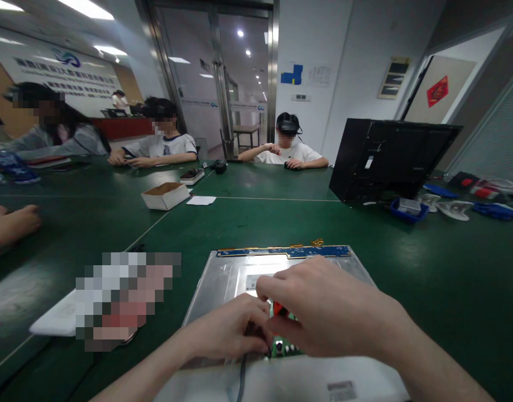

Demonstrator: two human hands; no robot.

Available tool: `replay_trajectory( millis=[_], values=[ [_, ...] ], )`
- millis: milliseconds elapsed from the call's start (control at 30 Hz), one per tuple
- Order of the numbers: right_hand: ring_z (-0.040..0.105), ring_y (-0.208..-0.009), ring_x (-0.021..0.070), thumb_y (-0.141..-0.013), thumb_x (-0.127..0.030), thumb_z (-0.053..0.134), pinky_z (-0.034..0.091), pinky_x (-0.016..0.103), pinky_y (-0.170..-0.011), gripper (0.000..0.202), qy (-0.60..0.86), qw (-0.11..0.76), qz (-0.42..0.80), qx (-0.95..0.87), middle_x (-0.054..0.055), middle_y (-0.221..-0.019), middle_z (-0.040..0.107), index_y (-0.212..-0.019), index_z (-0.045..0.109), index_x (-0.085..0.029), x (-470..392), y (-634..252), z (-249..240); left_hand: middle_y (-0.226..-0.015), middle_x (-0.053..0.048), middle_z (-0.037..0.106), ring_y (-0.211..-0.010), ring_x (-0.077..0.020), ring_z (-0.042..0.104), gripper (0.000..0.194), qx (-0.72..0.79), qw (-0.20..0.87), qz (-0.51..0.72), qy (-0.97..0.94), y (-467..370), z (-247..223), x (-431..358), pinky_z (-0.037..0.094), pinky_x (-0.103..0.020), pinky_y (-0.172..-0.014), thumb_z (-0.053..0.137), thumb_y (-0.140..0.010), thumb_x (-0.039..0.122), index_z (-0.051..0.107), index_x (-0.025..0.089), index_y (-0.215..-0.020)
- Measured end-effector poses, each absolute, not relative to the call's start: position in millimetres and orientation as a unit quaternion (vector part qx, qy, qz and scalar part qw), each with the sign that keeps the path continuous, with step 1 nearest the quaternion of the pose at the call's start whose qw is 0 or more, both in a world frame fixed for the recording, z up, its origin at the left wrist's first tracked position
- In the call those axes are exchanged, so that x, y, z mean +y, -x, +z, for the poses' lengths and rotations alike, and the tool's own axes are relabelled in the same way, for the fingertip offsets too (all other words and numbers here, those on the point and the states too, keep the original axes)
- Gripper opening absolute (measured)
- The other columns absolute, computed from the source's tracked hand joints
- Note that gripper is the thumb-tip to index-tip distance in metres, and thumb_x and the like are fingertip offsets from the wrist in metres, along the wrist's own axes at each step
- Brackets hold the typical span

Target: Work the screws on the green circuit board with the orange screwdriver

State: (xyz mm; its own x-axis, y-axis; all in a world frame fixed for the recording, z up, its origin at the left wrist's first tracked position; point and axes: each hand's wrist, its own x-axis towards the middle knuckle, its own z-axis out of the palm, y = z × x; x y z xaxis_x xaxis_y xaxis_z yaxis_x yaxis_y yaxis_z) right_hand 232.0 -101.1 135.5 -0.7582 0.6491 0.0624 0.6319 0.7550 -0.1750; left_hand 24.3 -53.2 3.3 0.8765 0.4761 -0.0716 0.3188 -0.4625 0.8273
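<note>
A metal-backed panel lies on the green table in front of me, with a blue circuit strip along its far edge. On the panel's near part is a green circuit board, partly covered by my hands. My right hand is closed around a small red and black object above the board. At the board's left edge, my left hand has its fingers bent together beside a dark cable; its fingertips are in shadow, and what they hold is unclear.
A black monitor and a blue tray stand at the back right. An open white box sits back left, near a white paper. Several people sit around the table; another person's hands rest at the left edge.
</note>
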Motion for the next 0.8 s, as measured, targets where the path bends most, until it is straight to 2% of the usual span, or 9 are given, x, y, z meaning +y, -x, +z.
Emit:
replay_trajectory(
  millis=[67, 167, 267, 433, 633, 800],
  values=[
    [0.054, -0.061, 0.0144, -0.093, -0.029, 0.059, 0.022, 0.028, -0.051, 0.009, 0.349, 0.056, 0.068, -0.933, 0.000, -0.079, 0.070, -0.089, 0.057, -0.021, -100.4, -231.9, 134.7, -0.081, 0.000, 0.066, -0.072, -0.0149, 0.060, 0.010, 0.231, 0.451, 0.094, -0.857, -25.2, 6.2, -53.4, 0.046, -0.021, -0.062, 0.070, -0.074, 0.010, 0.072, 0.017, -0.081],
    [0.054, -0.063, 0.0145, -0.090, -0.029, 0.063, 0.023, 0.028, -0.051, 0.010, 0.338, 0.057, 0.077, -0.936, 0.000, -0.082, 0.070, -0.092, 0.057, -0.021, -99.9, -233.1, 134.8, -0.071, 0.002, 0.062, -0.066, -0.0132, 0.056, 0.006, 0.224, 0.443, 0.083, -0.864, -25.9, 6.4, -52.8, 0.043, -0.020, -0.058, 0.070, -0.076, 0.011, 0.071, 0.016, -0.073],
    [0.052, -0.063, 0.0140, -0.086, -0.027, 0.062, 0.025, 0.027, -0.050, 0.013, 0.317, 0.061, 0.087, -0.942, 0.001, -0.085, 0.067, -0.094, 0.055, -0.020, -100.5, -234.3, 137.1, -0.067, 0.002, 0.064, -0.064, -0.0132, 0.058, 0.010, 0.219, 0.461, 0.067, -0.857, -25.5, 2.5, -52.0, 0.043, -0.020, -0.057, 0.066, -0.078, 0.010, 0.074, 0.016, -0.077],
    [0.052, -0.063, 0.0139, -0.082, -0.022, 0.063, 0.026, 0.027, -0.050, 0.013, 0.321, 0.050, 0.089, -0.941, 0.001, -0.084, 0.065, -0.090, 0.053, -0.020, -102.3, -233.8, 140.6, -0.075, -0.001, 0.070, -0.066, -0.0143, 0.062, 0.014, 0.234, 0.488, 0.075, -0.837, -24.6, 0.0, -52.6, 0.048, -0.021, -0.061, 0.067, -0.078, 0.012, 0.077, 0.017, -0.086],
    [0.055, -0.061, 0.0147, -0.092, -0.027, 0.058, 0.022, 0.028, -0.051, 0.007, 0.357, 0.054, 0.068, -0.930, 0.001, -0.079, 0.069, -0.091, 0.056, -0.020, -100.8, -231.7, 136.7, -0.090, -0.001, 0.068, -0.074, -0.0149, 0.060, 0.019, 0.241, 0.487, 0.084, -0.835, -26.3, 8.0, -52.7, 0.048, -0.021, -0.062, 0.069, -0.070, 0.009, 0.075, 0.018, -0.085],
    [0.054, -0.063, 0.0151, -0.088, -0.028, 0.062, 0.022, 0.028, -0.052, 0.011, 0.351, 0.054, 0.079, -0.931, 0.002, -0.082, 0.068, -0.093, 0.056, -0.020, -100.9, -233.6, 136.3, -0.084, 0.000, 0.065, -0.068, -0.0124, 0.057, 0.014, 0.225, 0.468, 0.085, -0.850, -26.9, 6.3, -52.4, 0.043, -0.020, -0.058, 0.069, -0.072, 0.007, 0.075, 0.018, -0.079]
  ],
)
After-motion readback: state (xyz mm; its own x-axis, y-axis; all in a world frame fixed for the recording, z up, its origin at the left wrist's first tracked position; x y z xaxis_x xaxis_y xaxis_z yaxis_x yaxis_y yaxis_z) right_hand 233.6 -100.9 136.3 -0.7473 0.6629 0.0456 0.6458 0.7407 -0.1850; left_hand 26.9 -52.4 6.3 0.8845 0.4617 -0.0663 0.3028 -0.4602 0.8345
